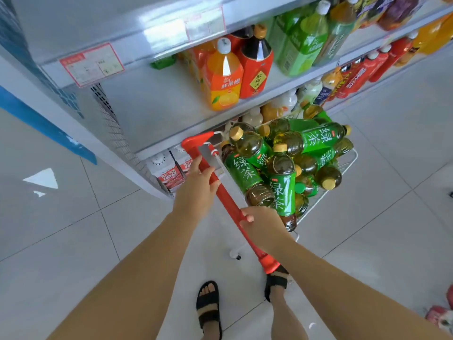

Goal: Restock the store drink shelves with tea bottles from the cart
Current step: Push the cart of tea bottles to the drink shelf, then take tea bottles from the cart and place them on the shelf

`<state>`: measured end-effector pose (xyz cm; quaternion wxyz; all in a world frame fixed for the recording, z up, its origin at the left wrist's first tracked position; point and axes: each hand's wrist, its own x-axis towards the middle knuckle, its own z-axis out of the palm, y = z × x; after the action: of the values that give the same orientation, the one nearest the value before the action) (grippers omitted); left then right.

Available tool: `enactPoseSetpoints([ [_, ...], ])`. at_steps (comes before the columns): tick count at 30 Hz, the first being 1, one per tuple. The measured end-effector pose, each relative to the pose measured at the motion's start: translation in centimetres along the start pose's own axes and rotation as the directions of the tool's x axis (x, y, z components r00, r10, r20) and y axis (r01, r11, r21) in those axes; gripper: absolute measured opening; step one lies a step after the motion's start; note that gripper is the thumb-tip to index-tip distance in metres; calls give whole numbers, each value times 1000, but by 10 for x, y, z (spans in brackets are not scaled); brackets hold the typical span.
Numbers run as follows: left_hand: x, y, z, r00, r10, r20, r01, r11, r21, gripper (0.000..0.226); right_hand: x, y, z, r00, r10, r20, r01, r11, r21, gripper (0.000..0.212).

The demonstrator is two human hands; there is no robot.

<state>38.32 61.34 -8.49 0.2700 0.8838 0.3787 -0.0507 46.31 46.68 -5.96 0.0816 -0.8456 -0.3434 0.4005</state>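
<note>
1. Black sandals [208,306], one pair, worn by the person at the cart, standing on pale grey floor tiles [73,241].

2. Right hand [262,227]: fingers curled round the near stretch of the red handle bar [229,201], thumb lying across the top. It grips nothing else.

3. Left hand [196,190]: wrapped round the same bar further along, towards its far end, with the thumb over the bar. The two hands sit apart, with a bare length of red bar between them.

4. Cart [354,155]: white wire basket, drawn up just beside the shelving unit with its far end near the lower shelves.

5. Tea bottles [282,173]: a heaped pile filling the cart basket above its rim. They have green labels with white characters, yellowish liquid and tan caps. Most lie on their sides at mixed angles, and a few lean cap-up. All that I can see are in the cart.

6. Red-and-white cartons [171,173]: on the bottom shelf, just left of the cart's handle end.

7. Middle shelf [152,111]: white, its left part bare. Further along stand an orange juice bottle [224,77] and, touching it, a dark bottle with a red label [257,67].

8. Large green bottles [301,45]: upright, beyond the red-labelled one on that shelf.

9. Red bottles [360,74]: a row on the shelf below, running away to the right.

10. Price label [92,65]: red-bordered, on the upper shelf edge. Its print is too blurred to read.
</note>
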Motion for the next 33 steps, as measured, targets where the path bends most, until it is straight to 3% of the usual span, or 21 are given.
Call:
enactPoseSetpoints([
  [2,6,6,0,999,-32,9,33,998,-51,44,10,-2,-15,995,-85,60,83,996,32,17],
  [5,12,15,4,995,-91,-48,85,988,-128,41,23,6,-41,984,-161,79,154,984,88,27],
  [8,17,27,13,969,-199,-146,171,968,-183,37,35,25,-72,971,-172,-168,193,975,113,17],
  [10,17,42,18,944,-220,-247,185,970,-158,37,45,41,-91,908,-135,-398,215,963,164,3],
  [11,17,51,20,936,-202,-288,161,974,-160,36,51,50,-97,884,-88,-460,204,956,209,7],
  [13,17,72,23,933,-194,-304,130,967,-219,35,62,65,-104,902,17,-432,122,948,292,28],
  [17,32,96,37,911,-400,-99,329,851,-409,54,70,84,-94,961,109,-254,-21,945,328,63],
  [21,50,96,53,873,-483,66,451,748,-486,72,73,88,-78,969,90,-229,4,924,382,76],
  [26,61,94,68,880,-473,44,439,773,-458,84,70,82,-67,973,103,-205,-1,896,444,89],
  [33,58,106,38,851,-504,145,519,770,-371,82,69,88,-73,978,100,-182,7,860,511,81],
])
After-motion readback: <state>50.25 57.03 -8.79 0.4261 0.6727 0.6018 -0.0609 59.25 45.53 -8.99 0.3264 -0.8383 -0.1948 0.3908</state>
